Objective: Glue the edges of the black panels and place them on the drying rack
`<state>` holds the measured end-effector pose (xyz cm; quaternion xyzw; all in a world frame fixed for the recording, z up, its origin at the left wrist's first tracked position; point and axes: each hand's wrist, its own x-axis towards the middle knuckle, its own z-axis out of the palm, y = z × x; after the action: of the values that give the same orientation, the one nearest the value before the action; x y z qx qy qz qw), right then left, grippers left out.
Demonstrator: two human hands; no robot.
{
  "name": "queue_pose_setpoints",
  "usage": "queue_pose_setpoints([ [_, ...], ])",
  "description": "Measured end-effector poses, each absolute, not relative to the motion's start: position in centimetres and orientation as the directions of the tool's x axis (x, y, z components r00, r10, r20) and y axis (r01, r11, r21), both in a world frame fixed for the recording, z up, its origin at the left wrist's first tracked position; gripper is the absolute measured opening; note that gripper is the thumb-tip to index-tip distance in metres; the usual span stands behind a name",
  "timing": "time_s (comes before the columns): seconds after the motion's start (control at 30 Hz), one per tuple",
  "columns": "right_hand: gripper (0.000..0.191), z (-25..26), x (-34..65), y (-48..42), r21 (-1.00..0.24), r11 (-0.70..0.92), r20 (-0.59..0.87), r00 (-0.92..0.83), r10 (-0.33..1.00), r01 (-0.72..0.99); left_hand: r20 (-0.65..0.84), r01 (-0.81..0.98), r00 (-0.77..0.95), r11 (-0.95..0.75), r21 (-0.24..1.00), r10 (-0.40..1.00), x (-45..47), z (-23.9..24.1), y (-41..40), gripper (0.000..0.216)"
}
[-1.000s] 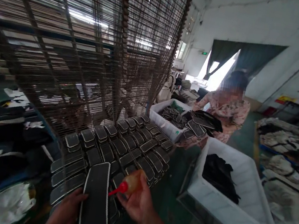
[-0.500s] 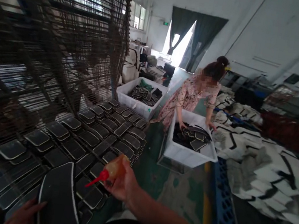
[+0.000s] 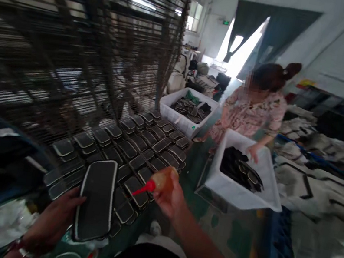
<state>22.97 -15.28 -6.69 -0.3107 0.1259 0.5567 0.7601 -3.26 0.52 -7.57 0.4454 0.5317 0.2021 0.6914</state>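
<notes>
Left hand (image 3: 53, 219) grips black pad (image 3: 96, 200); right hand (image 3: 170, 197) holds glue bottle (image 3: 159, 181).

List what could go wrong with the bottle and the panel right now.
1. The right hand aims the bottle with its red tip off the panel's edge, over the laid-out pieces; a drip could well land on them.
2. The left hand grips the panel only at one edge; it might tilt or slip.
3. The picture is blurred, so aim may be unsteady.
</notes>
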Motion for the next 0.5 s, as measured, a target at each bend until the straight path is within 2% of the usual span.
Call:
queue_pose_setpoints([
  [0.07, 0.033, -5.0, 24.1, -15.0, -0.388, 0.195, -0.487, 0.379, 0.787, -0.901, -0.513, 0.094, 0.489, 0.543, 0.835, 0.705, -3.0, -5.2, -0.2, 0.051],
  [0.13, 0.035, -3.2, 25.1, -14.2, -0.444, 0.213, -0.425, 0.414, 0.805, -0.870, -0.469, 0.020, 0.546, 0.549, 0.835, 0.694, -3.2, -3.6, -0.6, 0.050],
  [0.23, 0.054, -0.7, 26.2, -12.7, -0.630, 0.299, -0.225, 0.537, 0.813, -0.717, -0.436, -0.033, 0.599, 0.564, 0.825, 0.672, -4.1, -2.1, -1.2, 0.043],
  [0.3, 0.060, 0.8, 26.3, -11.7, -0.709, 0.326, -0.106, 0.551, 0.828, -0.625, -0.412, -0.030, 0.647, 0.561, 0.827, 0.642, -4.8, -1.6, -1.6, 0.040],
  [0.4, 0.056, 2.9, 25.9, -10.2, -0.768, 0.374, 0.037, 0.547, 0.836, -0.520, -0.397, 0.031, 0.704, 0.533, 0.846, 0.589, -6.0, -0.9, -2.3, 0.035],
  [0.5, 0.052, 4.5, 24.9, -8.9, -0.786, 0.380, 0.102, 0.505, 0.857, -0.487, -0.411, 0.109, 0.743, 0.511, 0.853, 0.528, -7.2, 0.2, -2.9, 0.029],
])
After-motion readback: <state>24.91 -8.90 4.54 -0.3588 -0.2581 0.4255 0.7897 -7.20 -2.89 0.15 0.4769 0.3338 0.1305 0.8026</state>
